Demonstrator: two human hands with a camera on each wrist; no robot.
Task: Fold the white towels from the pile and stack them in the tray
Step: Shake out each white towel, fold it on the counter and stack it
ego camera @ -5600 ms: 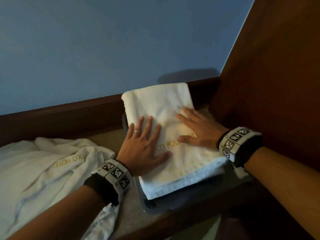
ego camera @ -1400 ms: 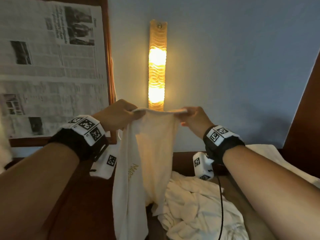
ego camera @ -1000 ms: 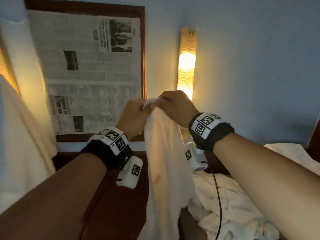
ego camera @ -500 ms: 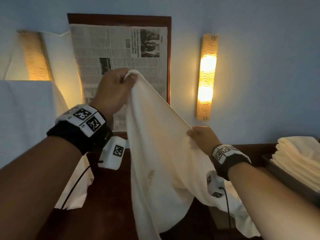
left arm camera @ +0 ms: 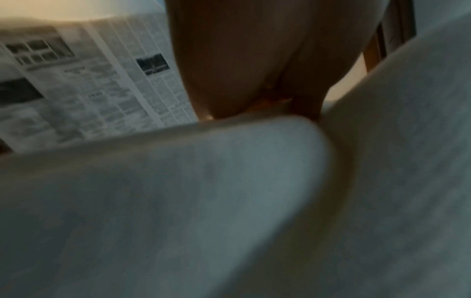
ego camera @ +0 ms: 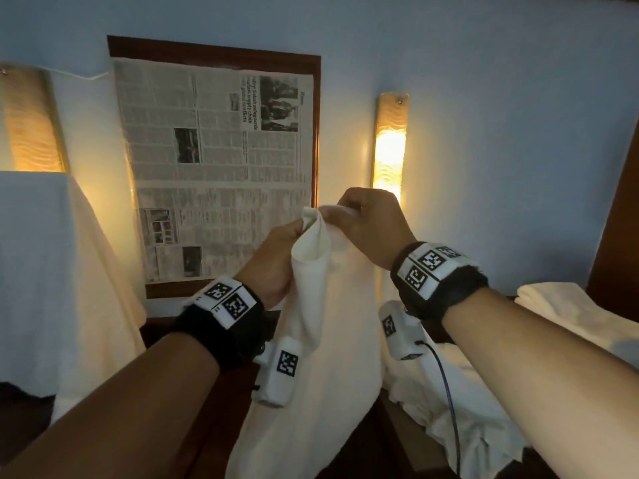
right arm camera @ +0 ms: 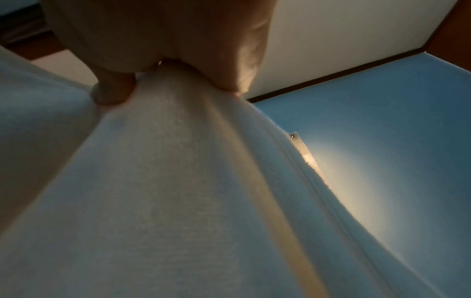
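A white towel point(ego camera: 311, 357) hangs in the air in front of me, held by its top edge. My left hand point(ego camera: 276, 257) grips that edge from the left and my right hand point(ego camera: 363, 223) pinches it from the right; the two hands almost touch. In the left wrist view the towel point(left arm camera: 178, 201) fills the lower frame under my curled fingers point(left arm camera: 242, 70). In the right wrist view my fingertips point(right arm camera: 112, 90) pinch the bunched cloth point(right arm camera: 178, 181). The loose pile of white towels point(ego camera: 449, 409) lies low right. Folded towels point(ego camera: 570, 312) sit at the far right; the tray is hidden.
A framed newspaper point(ego camera: 214, 160) hangs on the blue wall ahead, with lit wall lamps point(ego camera: 389, 143) to either side. A white cloth-draped object point(ego camera: 52, 271) stands at the left. Dark wooden surface point(ego camera: 207, 426) lies below the hanging towel. A wooden panel point(ego camera: 622, 219) borders the right.
My hands were apart, the left high and the right low on the towel's edge. They have now come together at the top edge, and my view has turned slightly left.
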